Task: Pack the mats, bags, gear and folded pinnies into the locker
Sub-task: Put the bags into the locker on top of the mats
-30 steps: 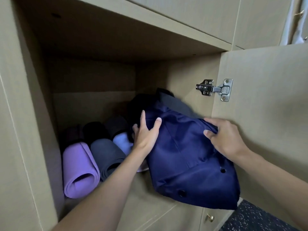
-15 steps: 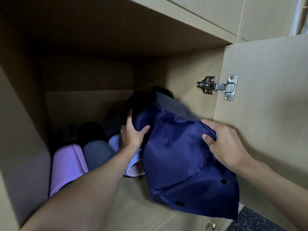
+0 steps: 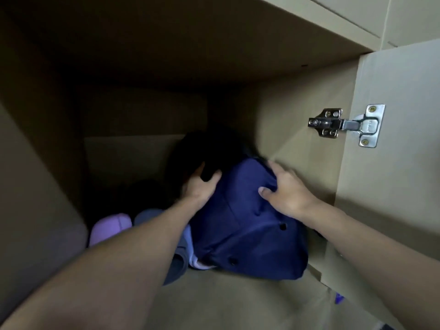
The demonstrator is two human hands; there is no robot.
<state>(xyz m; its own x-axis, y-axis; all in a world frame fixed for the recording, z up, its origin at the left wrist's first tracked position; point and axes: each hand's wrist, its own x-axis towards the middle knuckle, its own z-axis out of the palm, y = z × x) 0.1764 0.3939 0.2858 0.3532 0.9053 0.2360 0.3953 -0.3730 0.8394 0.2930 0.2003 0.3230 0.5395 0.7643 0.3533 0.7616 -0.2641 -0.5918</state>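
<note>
Inside the locker (image 3: 297,144), two hands (image 3: 201,186) (image 3: 285,194) grip one navy bag (image 3: 250,225) beside three mats (image 3: 110,228) (image 3: 177,264) (image 3: 188,234).

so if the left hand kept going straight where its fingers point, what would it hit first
Most likely the dark mass right ahead of it, behind the navy bag that the left hand grips; it is too shadowed to identify. Beyond that is the locker back wall, though depth is unclear.
</note>
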